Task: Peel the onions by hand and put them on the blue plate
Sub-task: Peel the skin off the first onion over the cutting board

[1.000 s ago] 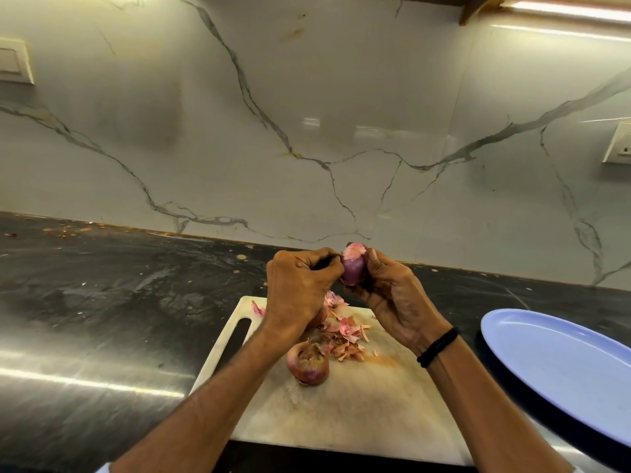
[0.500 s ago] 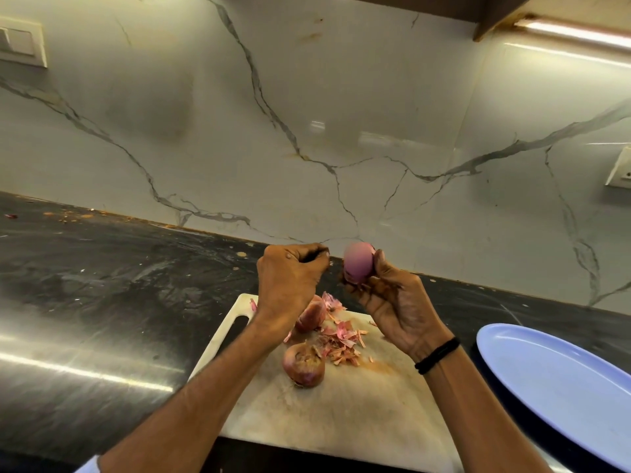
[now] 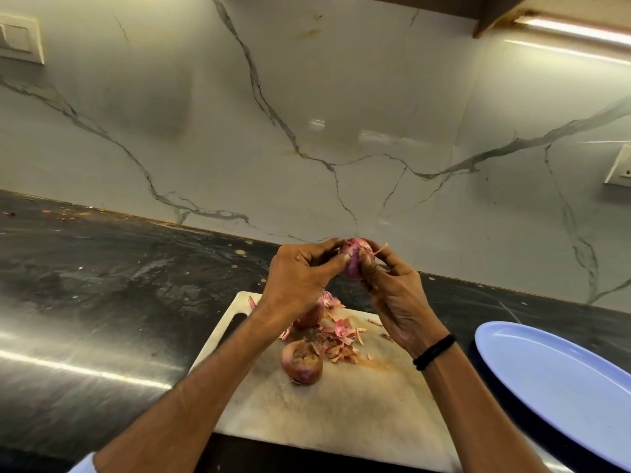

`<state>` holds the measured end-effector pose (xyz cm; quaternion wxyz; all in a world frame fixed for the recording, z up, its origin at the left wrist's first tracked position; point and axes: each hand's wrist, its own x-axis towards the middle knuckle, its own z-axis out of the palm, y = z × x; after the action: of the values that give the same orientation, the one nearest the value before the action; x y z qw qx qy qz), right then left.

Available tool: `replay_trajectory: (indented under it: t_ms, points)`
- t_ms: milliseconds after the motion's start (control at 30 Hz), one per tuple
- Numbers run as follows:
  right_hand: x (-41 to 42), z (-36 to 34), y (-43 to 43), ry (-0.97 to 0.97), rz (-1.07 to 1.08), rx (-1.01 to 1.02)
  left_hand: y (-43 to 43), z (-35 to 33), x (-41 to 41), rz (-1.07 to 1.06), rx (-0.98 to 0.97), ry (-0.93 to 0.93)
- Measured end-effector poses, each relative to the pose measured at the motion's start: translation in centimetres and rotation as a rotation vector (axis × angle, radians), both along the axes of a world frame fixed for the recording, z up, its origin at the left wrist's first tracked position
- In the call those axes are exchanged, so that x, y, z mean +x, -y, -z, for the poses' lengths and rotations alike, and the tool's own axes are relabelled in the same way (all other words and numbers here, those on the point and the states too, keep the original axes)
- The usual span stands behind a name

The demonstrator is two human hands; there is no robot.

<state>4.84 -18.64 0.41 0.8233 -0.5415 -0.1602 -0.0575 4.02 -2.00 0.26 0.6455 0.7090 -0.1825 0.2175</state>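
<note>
A small purple onion (image 3: 354,259) is held up above the back edge of the white cutting board (image 3: 341,407). My left hand (image 3: 300,281) grips it from the left, thumb on its side. My right hand (image 3: 396,291) holds it from the right and pinches a thin strip of skin at its top. An unpeeled onion (image 3: 302,361) lies on the board. Another onion (image 3: 309,315) sits partly hidden under my left wrist. Loose pink skins (image 3: 341,339) are piled between them. The blue plate (image 3: 560,384) lies at the right with nothing on it.
The board rests on a dark stone counter (image 3: 102,302) with crumbs scattered along the back. A marble backsplash (image 3: 307,131) rises behind. Wall sockets sit at the far left and far right.
My left hand has come back to the onion and grips it again. My right hand has turned the onion and now pinches a strip of skin at its top.
</note>
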Motion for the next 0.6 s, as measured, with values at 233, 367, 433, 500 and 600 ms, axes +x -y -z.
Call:
replay_trajectory:
  t_ms: [233, 367, 433, 500, 600]
  points:
    - [0.62, 0.40, 0.14, 0.053, 0.016, -0.077, 0.05, 0.15, 0.11, -0.049, 0.038, 0.001]
    - [0.80, 0.66, 0.08, 0.083, 0.038, -0.128, 0.14, 0.26, 0.09, -0.116, 0.058, 0.013]
    - [0.84, 0.70, 0.07, 0.086, 0.044, -0.138, 0.11, 0.28, 0.11, -0.129, 0.069, 0.013]
    - [0.83, 0.63, 0.11, 0.075, 0.022, -0.126, 0.00, 0.23, 0.09, -0.142, 0.062, 0.019]
    - [0.81, 0.49, 0.18, 0.065, -0.001, -0.106, -0.25, -0.11, -0.07, -0.116, -0.014, 0.016]
